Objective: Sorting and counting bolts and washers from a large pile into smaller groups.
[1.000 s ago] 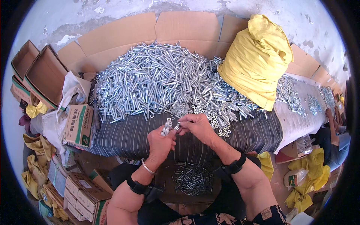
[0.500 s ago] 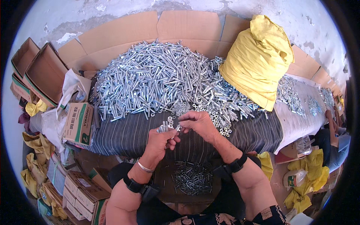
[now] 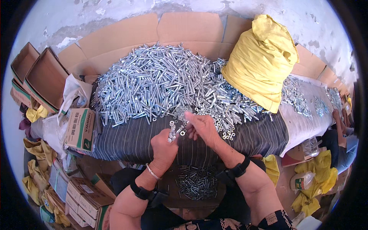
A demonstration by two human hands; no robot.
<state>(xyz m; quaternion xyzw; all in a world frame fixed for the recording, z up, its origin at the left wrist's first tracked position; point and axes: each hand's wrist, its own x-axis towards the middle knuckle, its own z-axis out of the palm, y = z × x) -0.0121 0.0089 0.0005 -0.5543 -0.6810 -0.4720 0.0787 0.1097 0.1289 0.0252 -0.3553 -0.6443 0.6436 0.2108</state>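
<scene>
My left hand [image 3: 164,148] is closed around a small bunch of silver bolts [image 3: 171,134], whose ends stick out past the thumb side. Just to its right, my right hand [image 3: 202,129] has its fingers apart, and I see nothing held in it. Between the two hands a single washer [image 3: 183,133] shows against the dark striped cloth [image 3: 126,140]. Close beyond my right hand lie loose nuts and washers [image 3: 227,131]. Behind both hands rises a large heap of silver bolts [image 3: 149,84].
A full yellow sack [image 3: 262,63] stands on the heap's right side. Cardboard sheets [image 3: 191,28] line the wall. At left are an upright carton [image 3: 80,128] and open boxes [image 3: 48,78]. Darker bolts [image 3: 196,182] lie below, between my legs. Another person's arm [image 3: 340,130] shows far right.
My right hand has come away from the bolts and its pinch has loosened. My left hand has turned, so the bunch of bolts now shows from another side.
</scene>
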